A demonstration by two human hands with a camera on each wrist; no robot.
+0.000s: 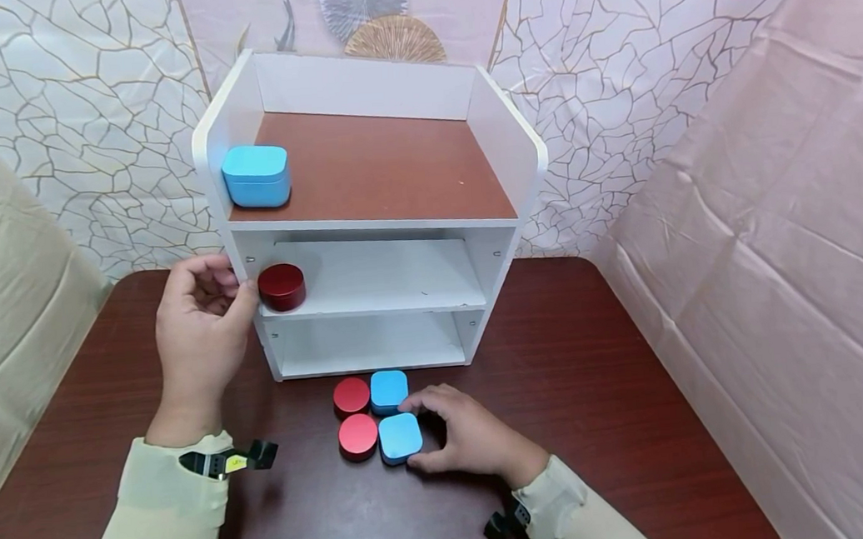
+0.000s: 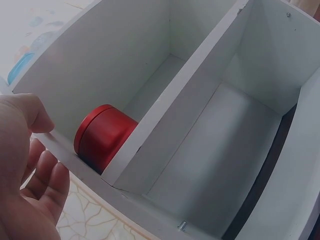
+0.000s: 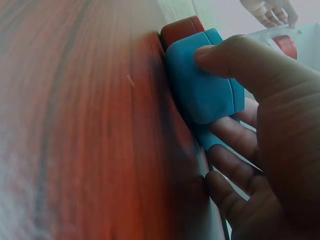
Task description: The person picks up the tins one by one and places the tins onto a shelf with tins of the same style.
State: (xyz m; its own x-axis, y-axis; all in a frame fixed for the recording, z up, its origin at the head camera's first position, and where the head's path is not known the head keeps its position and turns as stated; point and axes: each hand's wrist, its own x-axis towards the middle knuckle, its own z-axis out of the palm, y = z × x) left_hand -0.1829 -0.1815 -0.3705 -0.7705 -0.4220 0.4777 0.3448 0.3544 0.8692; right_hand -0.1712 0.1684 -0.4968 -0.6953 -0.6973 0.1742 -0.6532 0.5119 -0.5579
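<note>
My left hand (image 1: 203, 327) is at the left side panel of a small white shelf unit (image 1: 374, 303), thumb at the panel's front edge and fingers curled outside it. Just inside that edge, a dark red round tin (image 1: 282, 287) sits on the middle shelf. On the table before the unit, my right hand (image 1: 473, 434) holds the nearer blue square box (image 1: 401, 437) between thumb and fingers. Another blue square box (image 1: 389, 391) stands directly behind it. To their left are two red round tins, one nearer (image 1: 357, 437), one farther (image 1: 352, 396).
A larger light-blue lidded box (image 1: 256, 177) stands at the left end of the brown top shelf (image 1: 386, 164). The unit rests on a dark red-brown table (image 1: 598, 391). Patterned cloth (image 1: 650, 62) hangs behind, with plain cloth at both sides.
</note>
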